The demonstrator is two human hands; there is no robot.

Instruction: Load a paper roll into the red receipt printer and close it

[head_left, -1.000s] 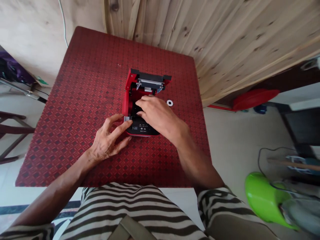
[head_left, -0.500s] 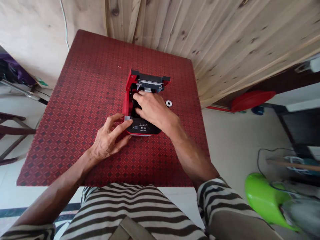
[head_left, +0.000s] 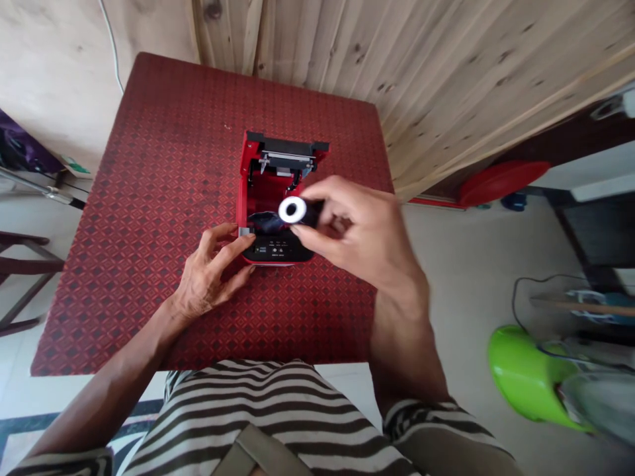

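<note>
A small red-and-black printer [head_left: 278, 248] stands on the table with its lid [head_left: 288, 155] raised. Something dark and wrinkled [head_left: 262, 221] shows inside its bay, its kind unclear. My left hand [head_left: 213, 268] grips the printer's front left corner, fingers on the top edge and thumb low at the front. Above the bay's right side, my right hand [head_left: 360, 228] pinches a small roll [head_left: 300, 210] between thumb and fingers. The roll's white, ring-shaped end with a dark centre is turned towards me; its side looks dark and is partly hidden by the fingers.
A red patterned cloth covers the table [head_left: 163, 165], which stands against a wooden plank wall [head_left: 317, 46]. To the right on the floor is a bright green plastic item [head_left: 520, 377] with cables nearby. A dark wooden stool [head_left: 24, 268] is at the left.
My right hand has come up out of the printer's bay, moved right and now holds the roll. The white ring seen on the table is no longer visible there. My left hand stays put.
</note>
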